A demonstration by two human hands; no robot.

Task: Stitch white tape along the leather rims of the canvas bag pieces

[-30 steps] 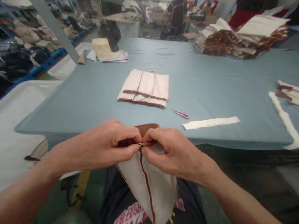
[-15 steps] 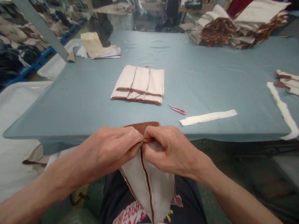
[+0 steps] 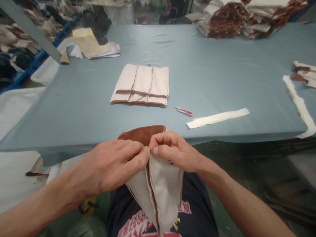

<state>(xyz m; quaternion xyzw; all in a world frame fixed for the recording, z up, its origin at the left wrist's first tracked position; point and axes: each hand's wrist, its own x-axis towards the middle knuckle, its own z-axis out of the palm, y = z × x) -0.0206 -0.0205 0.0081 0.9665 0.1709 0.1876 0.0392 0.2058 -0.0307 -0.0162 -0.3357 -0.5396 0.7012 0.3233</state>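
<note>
A cream fabric piece (image 3: 166,189) with brown seams and a brown inner side hangs over my lap at the table's near edge. My left hand (image 3: 120,163) pinches its upper edge beside the central seam. Close against it, my right hand (image 3: 172,149) grips the same edge between thumb and fingers. The fingertips almost touch, and the bit of cloth between them is mostly hidden. Beyond them lie folded cream pieces with brown edging (image 3: 143,80), pink thread snips (image 3: 184,111) and a cream strip (image 3: 218,118).
The blue-green table (image 3: 209,72) spreads ahead. Stacked cream and brown pieces (image 3: 227,19) stand at the back right. A yellowish block (image 3: 87,41) rests on papers at the back left, near a metal post (image 3: 32,31). White bins are at the left.
The view has shifted slightly. Both hands still hold the fabric; my left fingers lie flatter over it, my right hand has risen a little, and more of the brown inner side shows.
</note>
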